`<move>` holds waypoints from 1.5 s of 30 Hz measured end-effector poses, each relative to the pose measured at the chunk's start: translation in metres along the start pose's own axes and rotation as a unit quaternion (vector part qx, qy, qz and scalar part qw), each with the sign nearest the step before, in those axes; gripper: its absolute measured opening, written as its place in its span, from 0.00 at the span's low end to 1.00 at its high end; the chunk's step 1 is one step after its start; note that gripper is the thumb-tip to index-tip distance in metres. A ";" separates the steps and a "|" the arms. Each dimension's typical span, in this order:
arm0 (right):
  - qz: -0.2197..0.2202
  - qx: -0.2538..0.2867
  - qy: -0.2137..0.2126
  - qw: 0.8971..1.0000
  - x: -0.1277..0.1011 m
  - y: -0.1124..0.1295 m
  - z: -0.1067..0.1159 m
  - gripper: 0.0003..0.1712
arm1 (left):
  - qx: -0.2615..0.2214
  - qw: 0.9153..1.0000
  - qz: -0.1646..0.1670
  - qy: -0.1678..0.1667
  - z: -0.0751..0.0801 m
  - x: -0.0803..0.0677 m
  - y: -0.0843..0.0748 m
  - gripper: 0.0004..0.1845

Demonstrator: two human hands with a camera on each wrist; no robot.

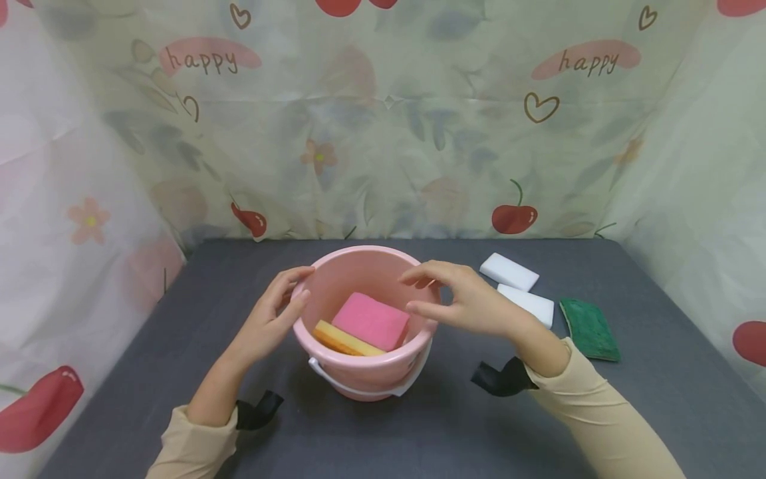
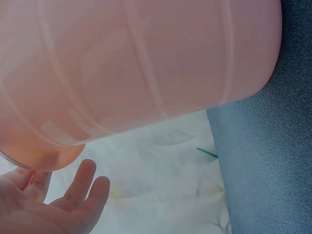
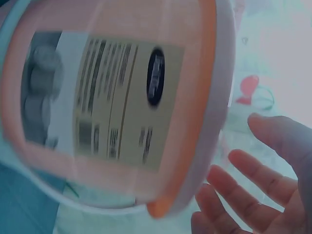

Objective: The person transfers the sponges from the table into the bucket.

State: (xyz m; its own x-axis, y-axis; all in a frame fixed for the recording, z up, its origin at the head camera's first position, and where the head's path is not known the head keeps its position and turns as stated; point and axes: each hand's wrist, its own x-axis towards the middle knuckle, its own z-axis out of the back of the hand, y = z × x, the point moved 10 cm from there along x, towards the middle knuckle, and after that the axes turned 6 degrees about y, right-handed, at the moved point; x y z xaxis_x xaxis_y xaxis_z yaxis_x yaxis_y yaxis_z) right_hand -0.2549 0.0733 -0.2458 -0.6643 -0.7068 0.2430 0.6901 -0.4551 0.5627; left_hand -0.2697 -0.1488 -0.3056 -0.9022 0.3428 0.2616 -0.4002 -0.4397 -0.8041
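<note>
Either side of the pink bucket (image 1: 371,374), I see left hand (image 1: 274,307) and right hand (image 1: 457,299), fingers loosely extended; pink sponge (image 1: 371,320) inside.

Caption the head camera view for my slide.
Left hand and right hand at a pink bucket, a pink sponge and a yellow sponge inside.
</note>
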 end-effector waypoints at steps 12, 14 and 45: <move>-0.094 -0.014 -0.070 0.993 -0.031 -0.067 0.042 0.19 | 0.000 1.000 0.004 0.001 -0.001 0.000 0.002 0.23; -0.114 -0.016 -0.073 0.991 -0.036 -0.079 0.046 0.20 | 0.000 1.000 0.005 0.001 -0.001 0.000 0.002 0.23; -0.318 -0.003 -0.023 0.948 -0.115 -0.229 0.041 0.41 | -0.009 1.000 -0.001 -0.002 0.000 0.000 0.000 0.23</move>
State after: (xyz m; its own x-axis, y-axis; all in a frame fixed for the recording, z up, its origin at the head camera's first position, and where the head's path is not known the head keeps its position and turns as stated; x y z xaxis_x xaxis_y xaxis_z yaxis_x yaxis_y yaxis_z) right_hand -0.3481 0.2804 -0.3703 -0.9583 -0.2643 -0.1091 0.1475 -0.7838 0.6032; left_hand -0.2699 -0.1486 -0.3062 -0.9023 0.3397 0.2655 -0.3989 -0.4243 -0.8129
